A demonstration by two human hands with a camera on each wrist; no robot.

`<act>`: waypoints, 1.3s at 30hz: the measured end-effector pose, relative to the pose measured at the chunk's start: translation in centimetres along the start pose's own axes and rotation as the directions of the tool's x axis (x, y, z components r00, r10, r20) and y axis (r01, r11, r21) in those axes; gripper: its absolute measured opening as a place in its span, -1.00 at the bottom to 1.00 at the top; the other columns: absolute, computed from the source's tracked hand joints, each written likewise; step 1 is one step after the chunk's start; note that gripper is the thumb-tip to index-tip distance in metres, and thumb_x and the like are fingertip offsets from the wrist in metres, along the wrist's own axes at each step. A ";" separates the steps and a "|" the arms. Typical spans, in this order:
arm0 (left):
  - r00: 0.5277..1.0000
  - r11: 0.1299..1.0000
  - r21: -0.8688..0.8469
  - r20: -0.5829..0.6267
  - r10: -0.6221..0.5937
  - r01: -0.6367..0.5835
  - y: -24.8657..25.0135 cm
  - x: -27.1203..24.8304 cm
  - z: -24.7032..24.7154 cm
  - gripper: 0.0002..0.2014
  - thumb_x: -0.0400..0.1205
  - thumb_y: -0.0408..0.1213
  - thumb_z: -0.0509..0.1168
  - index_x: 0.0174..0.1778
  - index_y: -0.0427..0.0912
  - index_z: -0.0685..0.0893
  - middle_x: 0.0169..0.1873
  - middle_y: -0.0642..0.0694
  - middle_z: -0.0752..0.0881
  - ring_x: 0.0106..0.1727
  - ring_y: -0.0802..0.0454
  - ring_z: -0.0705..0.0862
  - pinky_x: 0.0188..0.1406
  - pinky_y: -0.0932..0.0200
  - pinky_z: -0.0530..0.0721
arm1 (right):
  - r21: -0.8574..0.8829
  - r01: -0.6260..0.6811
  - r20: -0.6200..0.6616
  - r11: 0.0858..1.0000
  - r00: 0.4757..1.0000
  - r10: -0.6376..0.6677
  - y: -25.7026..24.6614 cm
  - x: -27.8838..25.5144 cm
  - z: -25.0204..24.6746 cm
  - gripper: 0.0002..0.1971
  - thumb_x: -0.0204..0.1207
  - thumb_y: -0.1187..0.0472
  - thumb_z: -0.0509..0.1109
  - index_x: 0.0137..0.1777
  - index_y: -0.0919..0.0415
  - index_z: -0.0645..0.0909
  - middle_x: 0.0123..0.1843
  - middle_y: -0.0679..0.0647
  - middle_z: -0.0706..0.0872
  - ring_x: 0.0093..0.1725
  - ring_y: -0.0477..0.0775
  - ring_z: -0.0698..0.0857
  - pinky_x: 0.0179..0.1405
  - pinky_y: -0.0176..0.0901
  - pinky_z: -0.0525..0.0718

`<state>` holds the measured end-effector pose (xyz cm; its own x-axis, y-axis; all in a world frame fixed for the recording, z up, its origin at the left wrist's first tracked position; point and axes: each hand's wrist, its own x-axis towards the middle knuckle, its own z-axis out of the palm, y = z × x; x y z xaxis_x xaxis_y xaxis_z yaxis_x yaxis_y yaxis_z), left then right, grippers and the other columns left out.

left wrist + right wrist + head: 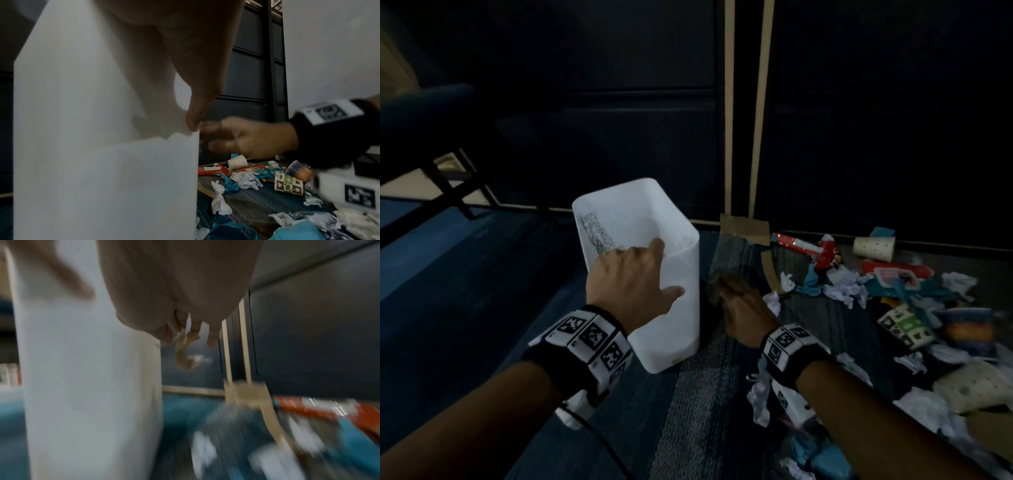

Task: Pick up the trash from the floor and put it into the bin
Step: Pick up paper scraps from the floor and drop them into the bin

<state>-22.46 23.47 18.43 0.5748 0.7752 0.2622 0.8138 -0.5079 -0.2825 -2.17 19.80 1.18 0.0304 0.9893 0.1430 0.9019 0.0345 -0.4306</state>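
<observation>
A tall white bin (pixel 674 329) stands on the blue carpet; something grey and speckled shows inside it. My left hand (pixel 643 274) holds its near rim, fingers over the edge and thumb (pixel 195 100) on the outer wall (pixel 102 162). My right hand (pixel 736 298) hovers just right of the bin, below the rim, in motion blur. It pinches a small crumpled tan scrap (pixel 185 353) that hangs from the fingertips. Trash lies scattered to the right: crumpled white papers (pixel 842 287), a red wrapper (pixel 804 246), a dotted paper cup (pixel 875 248) and a printed cup (pixel 905 325).
Dark cabinet fronts (pixel 893 120) close off the back, with tan tape strips (pixel 758 137) running down to the floor. Black chair legs (pixel 452 185) stand at the far left. More papers and teal scraps (pixel 811 452) lie under my right forearm. A black cable (pixel 599 442) trails from my left wrist.
</observation>
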 end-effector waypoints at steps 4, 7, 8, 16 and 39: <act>1.000 1.000 -0.015 0.008 -0.005 0.006 0.0 -0.1 -0.1 -0.42 0.40 0.41 0.27 0.06 -0.01 0.44 -0.31 -0.01 0.70 -0.23 -0.13 0.71 -0.39 0.13 0.41 | -0.039 0.013 -0.152 0.999 0.988 -0.019 -3.6 -0.1 -6.0 -0.21 0.47 0.40 0.31 0.70 0.19 0.10 0.73 0.08 0.11 0.69 0.13 0.13 0.58 0.27 0.29; 1.000 0.999 -0.033 0.021 -0.012 0.013 -0.1 -0.1 0.0 -0.41 0.40 0.41 0.27 0.04 -0.02 0.43 -0.34 -0.02 0.68 -0.27 -0.14 0.70 -0.40 0.13 0.45 | -0.018 0.089 -0.254 0.996 0.963 -0.090 -6.1 0.2 -9.1 -0.22 0.52 0.45 0.23 0.71 0.21 0.01 0.75 0.03 0.01 0.71 0.06 0.06 0.63 0.23 0.24; 1.000 0.999 -0.038 0.019 -0.013 0.013 -0.1 -0.1 0.0 -0.41 0.40 0.41 0.27 0.04 -0.02 0.43 -0.32 -0.03 0.69 -0.26 -0.15 0.70 -0.39 0.12 0.45 | -0.006 0.111 -0.291 0.994 0.951 -0.108 -7.0 0.3 -10.0 -0.23 0.54 0.46 0.20 0.72 0.21 -0.01 0.76 0.01 -0.01 0.71 0.03 0.07 0.64 0.19 0.23; 1.000 0.999 -0.037 0.022 0.000 0.001 0.0 -0.3 0.0 -0.41 0.41 0.38 0.28 0.09 -0.04 0.44 -0.22 -0.09 0.73 -0.18 -0.18 0.72 -0.36 0.10 0.48 | 0.260 0.372 -0.495 0.891 0.844 -0.208 -13.2 1.8 -14.5 -0.24 0.51 0.61 0.11 0.71 0.24 0.05 0.74 0.03 0.09 0.71 -0.12 0.09 0.68 -0.18 0.15; 0.998 1.000 -0.004 -0.056 0.007 -0.008 -0.3 -0.5 0.6 -0.43 0.43 0.38 0.28 0.05 -0.04 0.45 -0.30 -0.02 0.71 -0.27 -0.13 0.69 -0.42 0.16 0.36 | 0.308 0.099 -0.450 0.946 0.892 0.053 -4.8 2.5 -6.7 -0.63 0.49 0.48 0.21 0.25 0.22 0.57 0.14 0.14 0.66 0.14 0.16 0.64 0.07 -0.13 0.60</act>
<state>-23.04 23.42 17.83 0.5847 0.7489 0.3118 0.8097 -0.5154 -0.2806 -3.55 21.18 9.63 0.2687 0.8201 0.5052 0.7235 0.1744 -0.6679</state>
